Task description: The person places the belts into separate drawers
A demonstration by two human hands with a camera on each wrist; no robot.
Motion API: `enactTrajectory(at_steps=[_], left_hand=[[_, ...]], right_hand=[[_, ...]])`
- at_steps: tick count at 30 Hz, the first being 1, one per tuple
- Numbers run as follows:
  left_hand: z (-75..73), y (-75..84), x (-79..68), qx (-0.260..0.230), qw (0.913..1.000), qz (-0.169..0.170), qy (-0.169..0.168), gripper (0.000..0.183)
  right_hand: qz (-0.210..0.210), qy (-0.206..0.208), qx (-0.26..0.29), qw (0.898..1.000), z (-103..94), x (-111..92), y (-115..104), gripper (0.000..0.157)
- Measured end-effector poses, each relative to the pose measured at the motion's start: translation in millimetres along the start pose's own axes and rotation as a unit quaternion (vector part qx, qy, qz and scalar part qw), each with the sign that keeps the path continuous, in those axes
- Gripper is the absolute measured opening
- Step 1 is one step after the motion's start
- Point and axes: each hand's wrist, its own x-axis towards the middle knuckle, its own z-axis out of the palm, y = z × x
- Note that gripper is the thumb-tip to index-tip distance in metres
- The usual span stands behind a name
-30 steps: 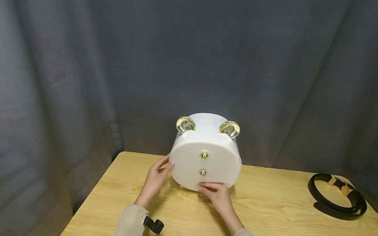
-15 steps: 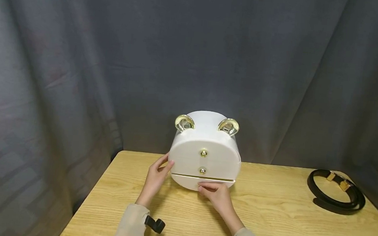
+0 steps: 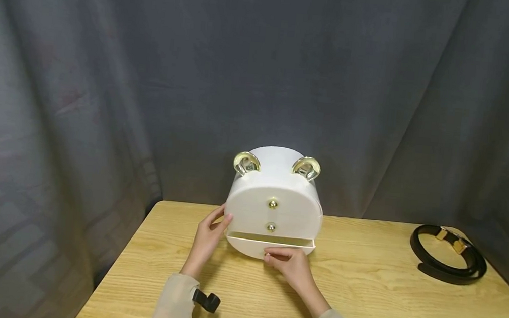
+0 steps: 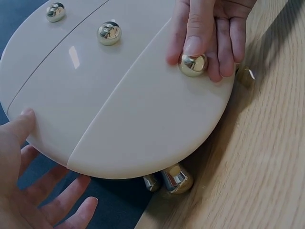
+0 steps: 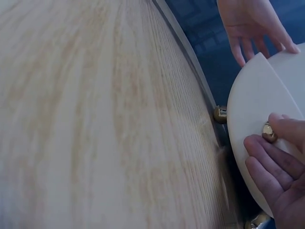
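A white rounded jewelry box (image 3: 272, 213) stands on the table, with two gold ear-shaped pieces on top and round gold knobs down its front. Its bottom drawer (image 3: 251, 246) is partly pulled out, leaving a gap beneath the middle section. My right hand (image 3: 292, 268) pinches the bottom drawer's gold knob (image 4: 193, 65) between thumb and fingers. On the box's left side rests my left hand (image 3: 208, 238), thumb against the front face and the other fingers spread along the side. What the drawer holds is hidden.
A coiled black belt (image 3: 446, 272) with gold fittings lies at the right of the wooden table (image 3: 378, 301). Dark grey curtains (image 3: 262, 69) hang behind and to the left. Gold ball feet (image 4: 177, 179) show beneath the box.
The bottom drawer, flush with the front one second ago, has slid out toward me as my right hand drew its knob. My left hand stays at the box's side.
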Motion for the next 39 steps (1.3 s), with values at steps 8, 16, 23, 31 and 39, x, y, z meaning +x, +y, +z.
enactTrajectory(at_steps=[8, 16, 23, 31, 39], left_hand=[[1.1, 0.6, -0.7, -0.018, 0.9998, 0.003, 0.004, 0.048], [1.9, 1.1, -3.0, -0.017, 0.9998, -0.003, 0.010, 0.049], [2.4, 1.2, -2.7, -0.014, 0.9999, -0.002, 0.005, 0.050], [3.6, -0.1, -2.5, -0.022, 0.9998, -0.003, 0.002, 0.050], [2.8, 1.1, -0.6, -0.023, 0.9997, -0.009, 0.005, 0.050]], right_hand=[[-0.003, 0.006, 0.005, 1.000, 2.7, -4.7, -2.2, 0.015], [0.002, -0.006, 0.003, 1.000, 2.5, -12.8, -2.7, 0.015], [0.003, -0.004, -0.004, 1.000, 0.3, -17.1, -3.8, 0.015], [-0.001, 0.002, -0.012, 1.000, -2.3, -22.5, -5.0, 0.014], [0.006, 0.004, -0.004, 1.000, -0.3, -25.2, -6.3, 0.014]])
